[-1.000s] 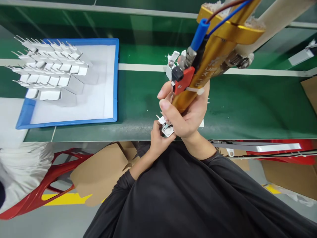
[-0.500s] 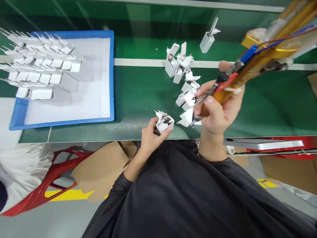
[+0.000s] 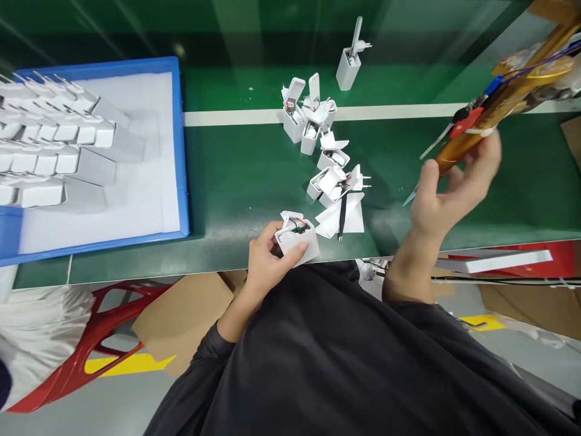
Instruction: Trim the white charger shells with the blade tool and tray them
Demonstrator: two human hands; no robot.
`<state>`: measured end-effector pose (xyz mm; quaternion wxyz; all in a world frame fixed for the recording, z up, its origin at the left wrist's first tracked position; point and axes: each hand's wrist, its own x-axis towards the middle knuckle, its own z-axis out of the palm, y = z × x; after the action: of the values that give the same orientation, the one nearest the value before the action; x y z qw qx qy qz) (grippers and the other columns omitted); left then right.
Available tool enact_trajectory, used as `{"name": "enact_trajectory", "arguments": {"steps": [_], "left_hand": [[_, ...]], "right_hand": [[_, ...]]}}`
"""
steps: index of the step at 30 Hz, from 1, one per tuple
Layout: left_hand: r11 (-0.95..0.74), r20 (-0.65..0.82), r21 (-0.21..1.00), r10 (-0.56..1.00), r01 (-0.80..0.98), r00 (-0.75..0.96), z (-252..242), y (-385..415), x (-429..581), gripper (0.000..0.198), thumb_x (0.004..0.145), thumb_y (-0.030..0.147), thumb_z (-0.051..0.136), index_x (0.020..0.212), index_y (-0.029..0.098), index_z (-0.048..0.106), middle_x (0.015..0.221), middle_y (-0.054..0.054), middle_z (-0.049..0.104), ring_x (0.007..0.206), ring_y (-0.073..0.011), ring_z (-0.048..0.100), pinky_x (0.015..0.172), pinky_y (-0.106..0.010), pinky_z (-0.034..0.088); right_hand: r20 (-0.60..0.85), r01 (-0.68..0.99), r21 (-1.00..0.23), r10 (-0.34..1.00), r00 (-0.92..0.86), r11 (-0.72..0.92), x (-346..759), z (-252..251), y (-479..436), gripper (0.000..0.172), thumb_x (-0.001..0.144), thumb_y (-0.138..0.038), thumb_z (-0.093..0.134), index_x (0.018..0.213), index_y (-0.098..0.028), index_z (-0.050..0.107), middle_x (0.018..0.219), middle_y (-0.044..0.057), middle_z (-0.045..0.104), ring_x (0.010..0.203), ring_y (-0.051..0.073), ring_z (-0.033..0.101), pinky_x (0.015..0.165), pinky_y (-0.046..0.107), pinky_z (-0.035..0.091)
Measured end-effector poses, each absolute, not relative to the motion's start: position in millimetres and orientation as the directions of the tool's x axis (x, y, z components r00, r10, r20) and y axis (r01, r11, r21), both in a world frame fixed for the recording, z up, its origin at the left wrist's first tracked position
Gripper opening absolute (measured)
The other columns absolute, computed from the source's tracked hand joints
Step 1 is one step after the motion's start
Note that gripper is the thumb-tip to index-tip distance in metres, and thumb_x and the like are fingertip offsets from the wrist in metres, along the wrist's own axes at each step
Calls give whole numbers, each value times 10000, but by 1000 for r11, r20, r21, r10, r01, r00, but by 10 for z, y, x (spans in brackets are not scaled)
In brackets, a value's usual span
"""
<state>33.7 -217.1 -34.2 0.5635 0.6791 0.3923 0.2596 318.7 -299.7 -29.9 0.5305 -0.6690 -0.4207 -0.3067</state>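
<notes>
My left hand [image 3: 265, 260] grips a small white charger housing [image 3: 297, 239] at the near edge of the green bench, its open top showing wires inside. My right hand [image 3: 447, 191] is raised to the right, fingers curled loosely around a gold-coloured power tool [image 3: 492, 112] with a red trigger and blue and red wires. The tool's thin tip points down and left, well away from the housing. A cluster of several open white charger housings [image 3: 320, 148] lies on the bench between my hands and the white stripe.
A blue tray [image 3: 180, 151] at the left holds rows of white charger bodies [image 3: 49, 142] with prongs up. One charger [image 3: 349, 60] stands alone farther back. A small white sheet [image 3: 340, 221] lies near the front edge. A red chair and cardboard sit below the bench.
My right hand swung the gold tool up and away to the right, off the housing. My left hand kept the housing and drew it slightly toward the bench edge. The view shifted right.
</notes>
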Motion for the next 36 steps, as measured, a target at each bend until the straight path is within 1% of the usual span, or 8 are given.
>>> {"name": "enact_trajectory", "arguments": {"steps": [2, 4, 7, 10, 19, 24, 28, 36], "left_hand": [[-19, -118, 972, 820, 233, 560, -313, -2160, 364, 353, 754, 467, 702, 990, 208, 657, 793, 4, 694, 638, -109, 596, 575, -195, 474], [14, -141, 975, 812, 222, 566, -288, -2147, 390, 346, 758, 464, 702, 992, 211, 664, 809, 2, 700, 644, -110, 600, 574, -196, 473], [44, -163, 976, 801, 215, 575, -267, -2128, 428, 350, 759, 470, 704, 995, 214, 669, 820, -1, 705, 644, -112, 602, 572, -201, 473], [32, -165, 972, 799, 232, 579, -265, -2116, 456, 353, 755, 467, 709, 998, 213, 671, 825, -4, 708, 652, -117, 607, 585, -206, 479], [-96, -97, 949, 815, 299, 571, -316, -2112, 442, 323, 754, 428, 713, 977, 204, 652, 755, 25, 680, 609, -90, 575, 569, -179, 448], [-190, -49, 912, 828, 363, 559, -337, -2138, 422, 315, 759, 420, 698, 977, 202, 631, 699, 46, 646, 569, -78, 552, 557, -175, 429], [-401, 132, 826, 820, 395, 557, -369, -2166, 425, 318, 751, 403, 715, 972, 201, 609, 668, 59, 628, 527, -68, 540, 537, -170, 419], [-762, 579, 469, 647, 446, 496, -463, -2184, 452, 316, 765, 337, 712, 993, 185, 556, 725, 19, 627, 596, -115, 599, 595, -216, 449]], "right_hand": [[910, 932, -333, 210, 358, -144, 3059, -350, -3099, 469, 826, -168, 597, 1291, -201, 546, 1110, 165, 613, 1028, 260, 608, 769, 386, 501], [880, 974, -215, 420, 223, -68, 2921, -430, -3187, 443, 841, -96, 540, 1261, -238, 533, 1008, 110, 641, 940, 211, 618, 787, 360, 505], [606, 982, -120, 795, -42, 143, 2774, -546, -3251, 414, 825, -46, 538, 1184, -249, 572, 955, 19, 689, 827, 145, 631, 712, 261, 532], [354, 972, -53, 914, -197, 230, 2751, -589, -3246, 345, 841, -37, 539, 1131, -204, 621, 1085, 34, 691, 885, 163, 623, 705, 286, 530], [309, 904, 65, 853, -420, 422, 2974, -457, -3267, 295, 883, -29, 553, 1140, -158, 621, 1019, 55, 698, 970, 167, 624, 819, 316, 527], [597, 877, -269, 783, -173, 399, 2925, -352, -3321, 356, 810, -66, 674, 1133, -174, 569, 1078, 101, 692, 1019, 203, 653, 811, 333, 579], [628, 706, -543, 778, -17, 454, 2682, -206, -3289, 312, 840, -91, 634, 1123, -193, 553, 911, 53, 694, 846, 163, 676, 700, 280, 572], [509, 962, -107, 845, -166, 253, 2267, 42, -3168, 291, 880, -187, 651, 1171, -174, 634, 624, -59, 537, 525, 45, 455, 503, 231, 334]]}}
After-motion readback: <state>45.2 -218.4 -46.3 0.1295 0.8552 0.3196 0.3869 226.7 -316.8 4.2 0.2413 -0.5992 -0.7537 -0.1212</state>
